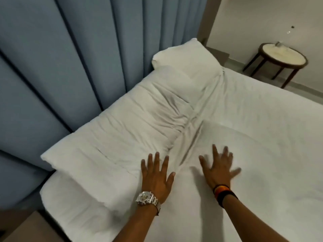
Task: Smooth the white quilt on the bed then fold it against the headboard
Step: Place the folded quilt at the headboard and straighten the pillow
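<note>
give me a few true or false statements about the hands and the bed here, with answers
1. Both hands lie flat with fingers spread on the white bedding. True: left hand, right hand.
2. The watch is on the right wrist. False: the watch is on the left wrist; the right one wears a dark band.
3. The headboard is red wood. False: the headboard is blue and padded.
4. A pillow rests at the headboard end. True.
5. A round side table stands beyond the bed. True.

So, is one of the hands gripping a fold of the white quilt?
No. The left hand and the right hand both lie flat with fingers spread on the white quilt, pinching no cloth.
</note>
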